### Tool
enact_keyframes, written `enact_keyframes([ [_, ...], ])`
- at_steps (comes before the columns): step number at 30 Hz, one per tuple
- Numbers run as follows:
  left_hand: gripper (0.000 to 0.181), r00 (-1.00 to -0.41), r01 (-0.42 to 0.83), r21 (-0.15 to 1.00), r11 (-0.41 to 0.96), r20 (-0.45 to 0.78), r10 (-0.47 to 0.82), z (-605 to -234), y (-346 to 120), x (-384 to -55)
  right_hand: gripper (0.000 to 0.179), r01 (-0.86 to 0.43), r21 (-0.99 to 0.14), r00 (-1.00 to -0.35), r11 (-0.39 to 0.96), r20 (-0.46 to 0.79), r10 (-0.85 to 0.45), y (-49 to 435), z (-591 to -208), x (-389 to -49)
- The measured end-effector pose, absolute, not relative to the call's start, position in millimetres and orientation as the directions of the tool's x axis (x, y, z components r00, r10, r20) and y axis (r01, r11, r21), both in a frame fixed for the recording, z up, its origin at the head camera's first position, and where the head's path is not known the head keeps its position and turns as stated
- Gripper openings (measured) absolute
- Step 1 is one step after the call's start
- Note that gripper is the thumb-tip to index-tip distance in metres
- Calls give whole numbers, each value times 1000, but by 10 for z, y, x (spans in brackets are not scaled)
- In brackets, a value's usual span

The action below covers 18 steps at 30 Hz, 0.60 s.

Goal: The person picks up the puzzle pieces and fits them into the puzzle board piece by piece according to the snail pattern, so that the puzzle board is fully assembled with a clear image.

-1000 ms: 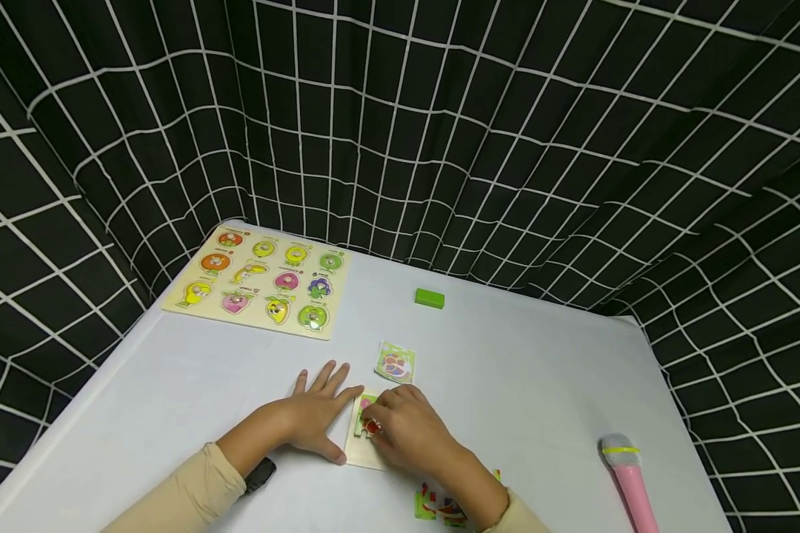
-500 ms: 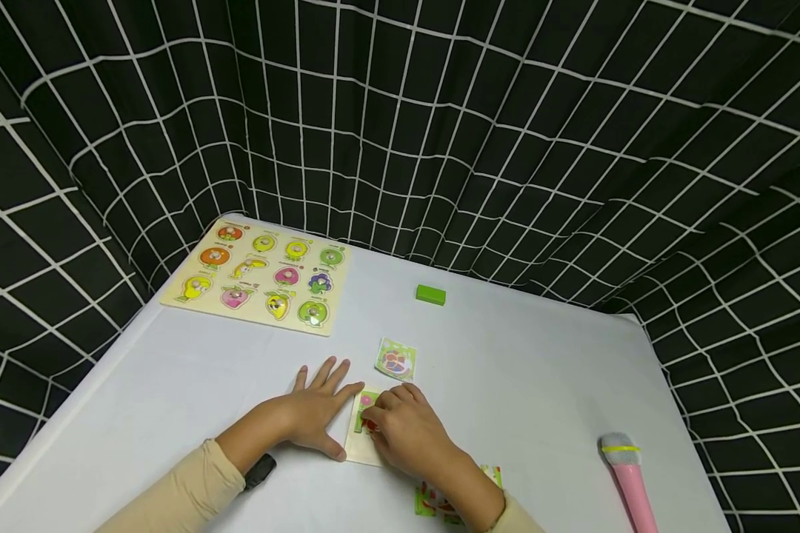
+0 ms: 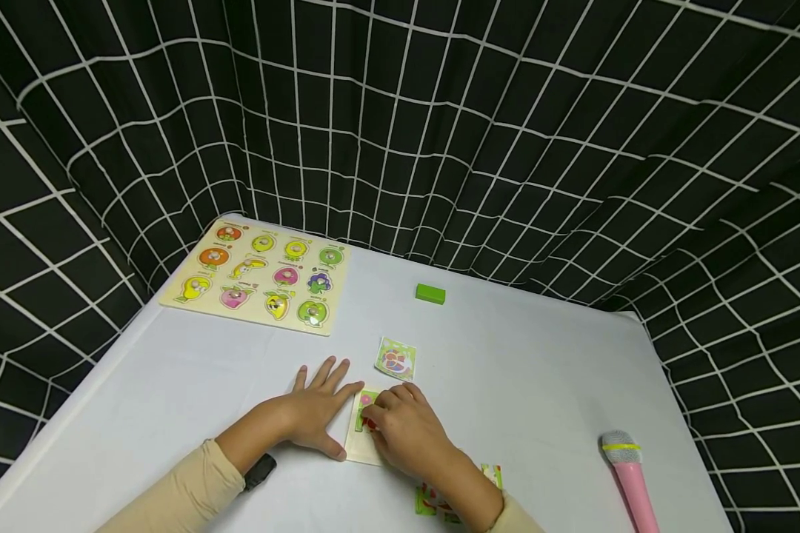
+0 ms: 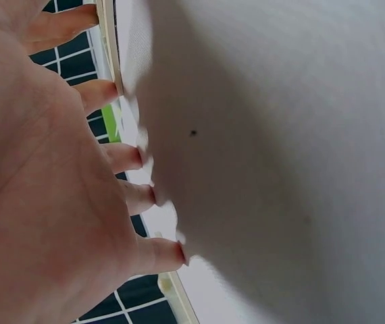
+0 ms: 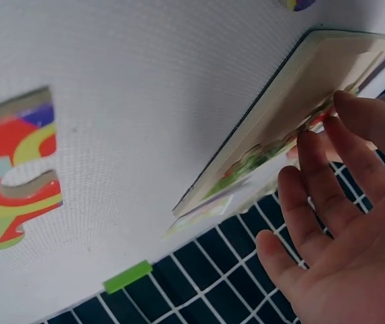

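Observation:
My left hand (image 3: 313,418) lies with its fingers spread, thumb and forefinger at the left edge of a small pale wooden puzzle board (image 3: 360,450). Over that board bends my right hand (image 3: 410,429), pinching a red-and-green puzzle piece (image 3: 370,424) between thumb and fingertips. The piece is partly hidden by the fingers. Green-printed pieces (image 5: 250,162) sit along the far part of the board in the right wrist view, and its near part shows bare wood. In the left wrist view the fingertips (image 4: 179,252) rest on the white cloth.
Beyond the board lies a small picture card (image 3: 396,359). Loose puzzle pieces (image 3: 427,501) lie near the right forearm, partly covered by it. A fruit peg puzzle (image 3: 256,277) stands back left, a green block (image 3: 430,294) at the back, a pink toy microphone (image 3: 630,477) at right.
The piece under my right fingertips has shifted slightly on the board. My left hand keeps its place, and the head view has tilted a little.

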<state>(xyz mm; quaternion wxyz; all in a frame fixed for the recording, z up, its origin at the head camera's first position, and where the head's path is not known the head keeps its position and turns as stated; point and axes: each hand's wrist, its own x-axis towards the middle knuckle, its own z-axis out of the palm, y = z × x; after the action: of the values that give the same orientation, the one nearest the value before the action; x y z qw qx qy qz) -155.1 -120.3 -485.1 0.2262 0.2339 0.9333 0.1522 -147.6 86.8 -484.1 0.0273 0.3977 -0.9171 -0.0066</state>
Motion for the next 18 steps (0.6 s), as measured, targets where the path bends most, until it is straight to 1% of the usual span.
enact_keyframes([
  [10,106,-788,368,391,843,-350,506,-4820,-1196,-1548,21,-715,71,-695,695,30,-718,853,-4822,-1467],
  [18,106,-786,358,397,845,-360,502,-4838,-1197,-1545,22,-718,61,-694,693,17,-720,847,-4814,-1468],
])
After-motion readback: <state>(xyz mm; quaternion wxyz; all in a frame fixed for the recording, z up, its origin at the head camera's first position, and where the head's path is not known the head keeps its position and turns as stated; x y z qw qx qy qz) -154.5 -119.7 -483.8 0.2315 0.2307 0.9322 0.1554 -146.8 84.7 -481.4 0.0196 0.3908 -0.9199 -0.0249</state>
